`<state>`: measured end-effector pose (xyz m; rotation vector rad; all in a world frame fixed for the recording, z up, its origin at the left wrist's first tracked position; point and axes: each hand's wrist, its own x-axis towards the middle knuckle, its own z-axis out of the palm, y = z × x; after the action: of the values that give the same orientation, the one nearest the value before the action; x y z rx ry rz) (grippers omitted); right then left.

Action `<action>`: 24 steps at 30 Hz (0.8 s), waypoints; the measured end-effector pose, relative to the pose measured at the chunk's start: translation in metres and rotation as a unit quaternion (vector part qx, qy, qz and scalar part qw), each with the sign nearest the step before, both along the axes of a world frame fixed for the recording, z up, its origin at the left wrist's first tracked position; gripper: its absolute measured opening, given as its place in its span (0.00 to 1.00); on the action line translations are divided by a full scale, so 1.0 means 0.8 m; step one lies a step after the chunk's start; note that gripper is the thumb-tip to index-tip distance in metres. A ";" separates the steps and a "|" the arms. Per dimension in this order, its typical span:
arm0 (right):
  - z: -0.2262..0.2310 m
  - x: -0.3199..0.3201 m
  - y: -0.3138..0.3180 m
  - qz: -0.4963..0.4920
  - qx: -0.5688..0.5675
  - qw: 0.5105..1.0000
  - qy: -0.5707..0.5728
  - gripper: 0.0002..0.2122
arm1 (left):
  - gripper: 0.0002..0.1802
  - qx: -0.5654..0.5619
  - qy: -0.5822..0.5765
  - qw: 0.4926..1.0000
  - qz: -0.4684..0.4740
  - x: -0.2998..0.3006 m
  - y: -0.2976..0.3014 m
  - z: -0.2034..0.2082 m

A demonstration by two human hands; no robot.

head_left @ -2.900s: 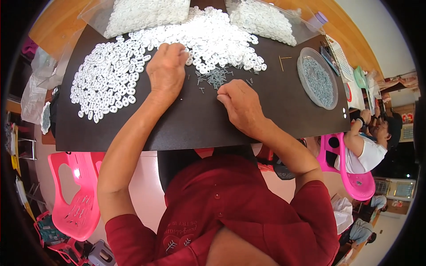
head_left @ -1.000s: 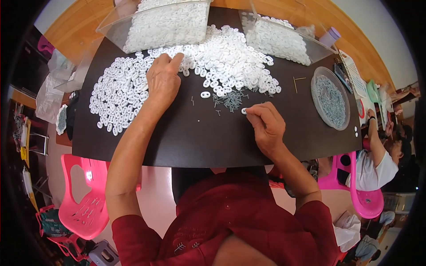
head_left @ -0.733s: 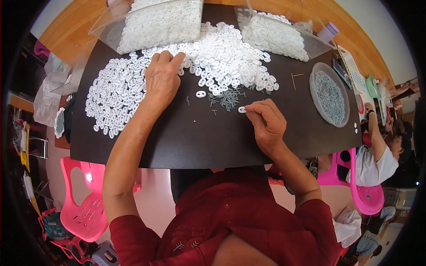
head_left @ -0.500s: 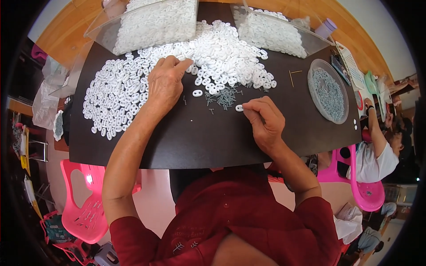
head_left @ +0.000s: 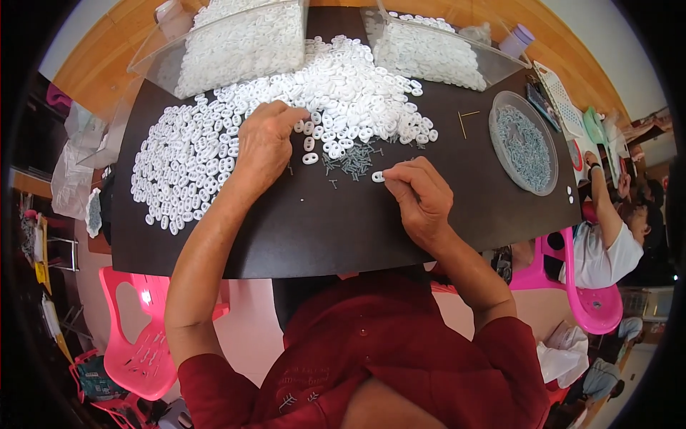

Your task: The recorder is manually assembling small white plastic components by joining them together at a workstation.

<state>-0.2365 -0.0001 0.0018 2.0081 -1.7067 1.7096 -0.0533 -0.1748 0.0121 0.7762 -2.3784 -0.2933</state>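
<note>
A wide heap of small white oval plastic pieces (head_left: 343, 79), each with two holes, spreads over the dark table. My left hand (head_left: 266, 139) rests at the heap's near edge, its fingers curled and index finger reaching right; the fingertips are mostly hidden beside some pieces. My right hand (head_left: 423, 196) pinches one white two-hole piece (head_left: 377, 176) between thumb and fingers, just above the tabletop. Between the hands lies a small pile of grey screws (head_left: 351, 161), with a loose white piece (head_left: 309, 159) to its left.
Two clear bins of white pieces, one large (head_left: 243, 50) and one smaller (head_left: 429, 53), stand at the back. A round tub of screws (head_left: 525, 143) sits at the right, near two thin brass-coloured rods (head_left: 463, 123). Pink chairs (head_left: 146, 336) flank the table; another person (head_left: 607, 243) sits at far right.
Another white piece now lies apart from the heap, just behind the loose one by my left hand. My right hand still pinches its piece. The whole view has shifted slightly.
</note>
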 end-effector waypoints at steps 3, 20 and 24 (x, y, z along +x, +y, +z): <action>0.001 -0.001 -0.001 -0.001 0.001 1.000 -0.001 0.07 | 0.15 -0.048 0.007 0.999 -0.010 -0.014 -0.001 0.004; 0.002 -0.001 0.001 0.004 0.001 1.000 0.002 0.06 | 0.10 -0.118 0.026 0.992 -0.036 -0.057 0.010 -0.014; 0.003 -0.001 0.002 0.008 0.000 1.000 0.009 0.08 | 0.11 -0.121 -0.021 0.992 0.006 -0.044 0.007 -0.004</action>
<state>-0.2370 0.0015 0.0039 2.0365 -1.6890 1.6908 -0.0881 -0.1693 0.0085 0.6876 -2.3915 0.0178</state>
